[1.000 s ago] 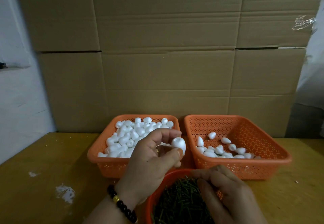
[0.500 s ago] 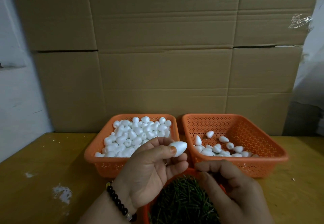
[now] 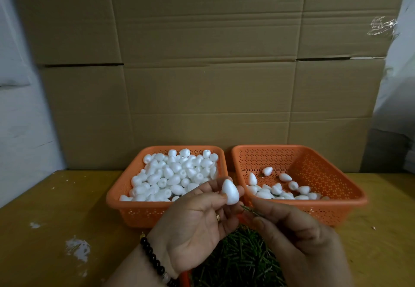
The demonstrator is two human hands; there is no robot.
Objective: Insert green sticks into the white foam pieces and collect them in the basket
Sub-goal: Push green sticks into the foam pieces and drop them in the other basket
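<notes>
We hold one white foam piece (image 3: pixel 230 192) in the left hand (image 3: pixel 197 226), pinched between the thumb and fingertips in front of the gap between the two baskets. The piece is egg-shaped, matte and smooth. Its long axis is near upright with a slight tilt: the narrow tip points up and a little left, and the broad end points down toward the right hand (image 3: pixel 301 239).

We pinch a thin green stick (image 3: pixel 251 210) between the thumb and forefinger of the right hand, whose other fingers are curled. The stick lies at a shallow slant; its free end points up and left toward the broad end of the foam piece and sits just beside it. We cannot tell whether the two touch.

Below both hands, a pile of green sticks (image 3: pixel 238 259) fills a red-orange container (image 3: pixel 184 278), of which only a sliver of rim shows. The sticks are short, straight and lie in all directions.

The left basket (image 3: pixel 139 212) is orange perforated plastic and is heaped with bare foam pieces (image 3: pixel 177 174). The right basket (image 3: pixel 314 208), of the same make, holds a thinner layer of foam pieces (image 3: pixel 280 191) along its near side. The hands cover the near inner corners of both baskets.

Both baskets stand on a worn yellow tabletop (image 3: pixel 56 208) with white smears (image 3: pixel 77 247). A wall of flattened corrugated cardboard (image 3: pixel 206 62) stands behind them. A dark beaded bracelet (image 3: pixel 155 262) circles the left wrist, and a ring (image 3: pixel 217 217) sits on a left finger.
</notes>
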